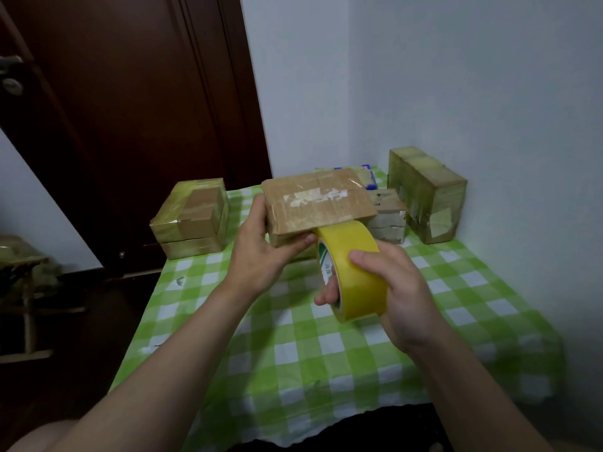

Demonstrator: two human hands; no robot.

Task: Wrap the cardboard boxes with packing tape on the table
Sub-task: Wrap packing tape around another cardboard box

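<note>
My left hand (261,249) grips a flat brown cardboard box (316,200) by its near left corner and holds it above the table, thumb along its front edge. The box top bears torn white label scraps. My right hand (391,288) holds a roll of yellow packing tape (355,272), fingers through its core and thumb over its outer face. The roll sits just under the box's near right edge, and a strip of tape runs from it up to that edge.
The table (293,360) wears a green and white checked cloth. Taped boxes stand at the back: a stacked pair on the left (192,220), a tall block at right (427,194), a small pale box (390,216) behind the held one. A dark door is at the left.
</note>
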